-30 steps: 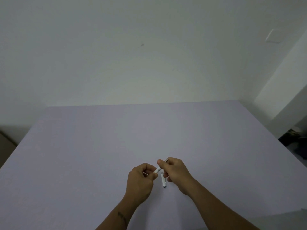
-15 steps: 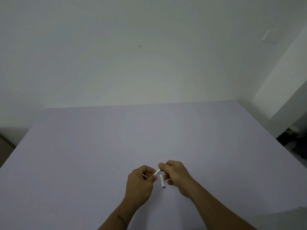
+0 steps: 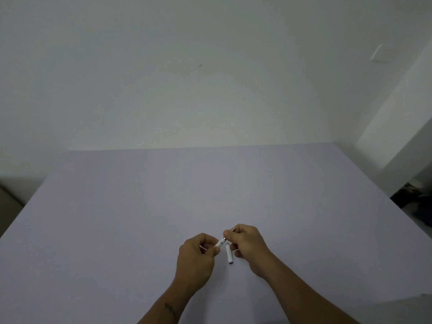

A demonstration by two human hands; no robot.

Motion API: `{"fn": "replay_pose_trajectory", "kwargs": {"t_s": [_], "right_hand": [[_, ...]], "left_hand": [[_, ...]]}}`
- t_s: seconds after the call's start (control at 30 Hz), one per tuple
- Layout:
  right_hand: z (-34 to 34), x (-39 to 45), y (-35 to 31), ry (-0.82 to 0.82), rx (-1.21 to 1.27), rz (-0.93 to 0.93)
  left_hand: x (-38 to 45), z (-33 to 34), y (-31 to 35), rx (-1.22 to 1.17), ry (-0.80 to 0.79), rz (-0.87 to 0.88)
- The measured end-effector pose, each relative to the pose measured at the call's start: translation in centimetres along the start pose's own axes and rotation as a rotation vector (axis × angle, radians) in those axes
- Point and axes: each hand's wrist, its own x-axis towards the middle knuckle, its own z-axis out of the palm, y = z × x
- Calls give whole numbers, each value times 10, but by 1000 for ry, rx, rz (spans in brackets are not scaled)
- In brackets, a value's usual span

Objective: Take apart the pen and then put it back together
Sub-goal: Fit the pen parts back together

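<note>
Change since earlier frame: both hands have barely shifted, staying low and centre with the same pinch on the pen.
Head view, left hand point(image 3: 196, 258): closed around the white pen barrel point(image 3: 220, 243), which angles toward 1 o'clock.
Head view, right hand point(image 3: 248, 244): fingertips pinched on the barrel's far end; whether it is twisting or pulling is too small to tell.
Loose piece: a white cap-like part point(image 3: 229, 254) sits at 5 o'clock from the pinch, either hanging from the right hand or lying on the lilac table point(image 3: 117, 218).
Step in hand: probably separating or rejoining the tip section.
Doing it well: keep both halves on one line, turn gently without bending, and mind small inner parts dropping.
</note>
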Motion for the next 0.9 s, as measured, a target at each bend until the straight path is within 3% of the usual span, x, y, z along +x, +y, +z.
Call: {"fn": "replay_pose_trajectory", "kwargs": {"t_s": [0.2, 0.53, 0.7, 0.9], "right_hand": [[0, -3, 2, -62, 142, 77], [-7, 11, 10, -39, -48, 87], [-19, 34, 41, 94, -548, 130], [0, 55, 59, 96, -841, 53]], "left_hand": [[0, 0, -1, -1, 11, -8], [-3, -3, -20, -41, 54, -113], [-8, -10, -35, -86, 56, -176], [-4, -19, -49, -30, 30, -202]]}}
